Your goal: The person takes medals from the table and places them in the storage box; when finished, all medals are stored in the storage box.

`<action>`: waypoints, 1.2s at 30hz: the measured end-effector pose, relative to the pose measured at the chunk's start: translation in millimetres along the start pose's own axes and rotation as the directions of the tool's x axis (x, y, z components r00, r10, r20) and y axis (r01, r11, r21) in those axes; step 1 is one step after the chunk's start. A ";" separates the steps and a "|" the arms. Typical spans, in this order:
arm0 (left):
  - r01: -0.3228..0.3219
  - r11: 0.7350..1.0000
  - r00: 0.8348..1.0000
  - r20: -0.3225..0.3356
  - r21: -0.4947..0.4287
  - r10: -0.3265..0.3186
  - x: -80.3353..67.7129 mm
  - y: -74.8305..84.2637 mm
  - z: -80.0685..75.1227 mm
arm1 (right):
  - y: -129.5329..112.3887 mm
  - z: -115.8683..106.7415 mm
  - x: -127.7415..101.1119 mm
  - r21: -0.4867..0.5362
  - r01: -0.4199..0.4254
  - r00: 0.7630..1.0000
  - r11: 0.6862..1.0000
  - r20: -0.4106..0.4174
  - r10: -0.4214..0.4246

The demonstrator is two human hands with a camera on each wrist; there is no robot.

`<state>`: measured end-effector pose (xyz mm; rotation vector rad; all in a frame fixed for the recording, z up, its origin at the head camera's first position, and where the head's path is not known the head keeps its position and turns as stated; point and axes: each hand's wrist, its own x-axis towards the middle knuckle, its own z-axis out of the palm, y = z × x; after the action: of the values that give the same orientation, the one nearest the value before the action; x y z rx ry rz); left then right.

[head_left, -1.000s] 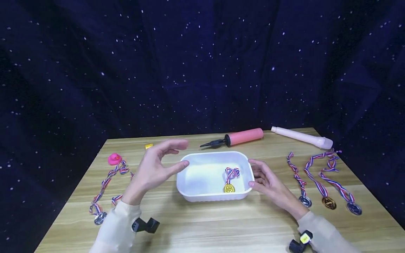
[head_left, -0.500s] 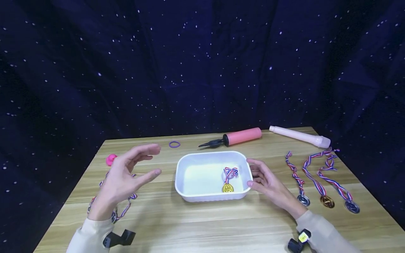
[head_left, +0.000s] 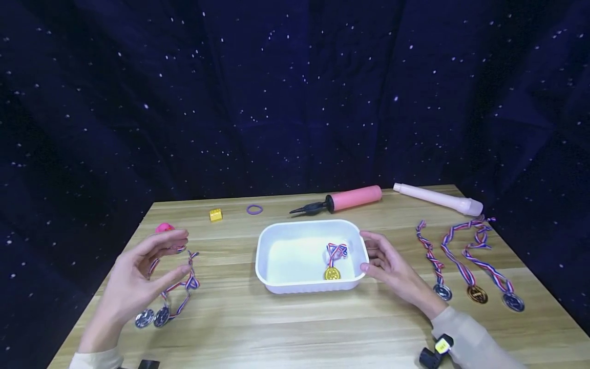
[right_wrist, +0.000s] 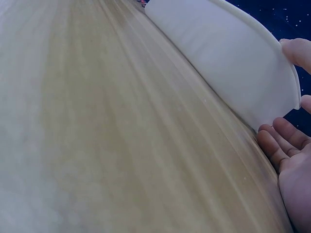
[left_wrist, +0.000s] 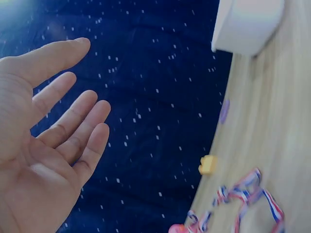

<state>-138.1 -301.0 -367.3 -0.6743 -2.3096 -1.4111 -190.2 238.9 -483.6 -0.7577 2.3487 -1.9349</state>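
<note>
My left hand (head_left: 131,282) hovers over the left side of the table with its fingers spread from the thumb and nothing between them. Below and beside it lie two silver medals (head_left: 162,316) on striped ribbons (head_left: 191,282). In the left wrist view the left hand (left_wrist: 48,145) shows its bare palm. My right hand (head_left: 392,266) holds the right end of a white plastic tub (head_left: 281,288), thumb at the rim. In the right wrist view several fingertips of that hand (right_wrist: 296,179) are at the tub's outer wall. Inside the tub is a gold medal (head_left: 332,273) with its ribbon.
Toward the back are a yellow toy brick (head_left: 215,214), a purple ring (head_left: 254,209), a pink balloon pump (head_left: 355,198) and a pale pink microphone-like stick (head_left: 438,199). A pink rubber duck (head_left: 163,227) is partly hidden. At right lie a bronze medal (head_left: 477,294) and two silver ones.
My left hand has moved left and toward me, away from the tub to above the left medals, uncovering the yellow brick and purple ring. The right hand has stayed at the tub.
</note>
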 end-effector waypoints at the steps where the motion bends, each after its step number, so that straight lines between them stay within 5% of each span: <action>1: 0.007 1.000 1.000 0.001 0.000 -0.007 -3.3 -1.6 -2.0 | 0.0 -0.3 -0.3 0.000 0.002 1.000 1.000 -0.002 -0.002; 16: 0.120 0.981 0.992 0.012 0.152 -0.124 -59.4 -29.7 -20.9 | 4.5 1.5 -1.4 -0.004 0.008 1.000 1.000 0.000 -0.008; 25: 0.246 0.950 0.959 0.093 0.194 -0.268 -85.8 -53.5 -26.2 | 3.4 1.3 -0.1 -0.012 0.005 1.000 1.000 -0.001 -0.005; 32: 0.162 0.961 0.971 0.137 0.222 -0.196 -91.9 -68.4 -24.5 | 3.0 0.8 -0.3 -0.005 0.009 1.000 1.000 0.003 -0.009; 36: 0.183 0.963 0.961 0.172 0.198 -0.218 -91.5 -72.8 -24.3 | 1.8 0.3 -0.1 -0.006 0.010 1.000 1.000 0.002 -0.010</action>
<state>-102.4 -370.7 -457.5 -0.5560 -2.6858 -1.2442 -190.7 239.0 -485.4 -0.7735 2.3556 -1.9306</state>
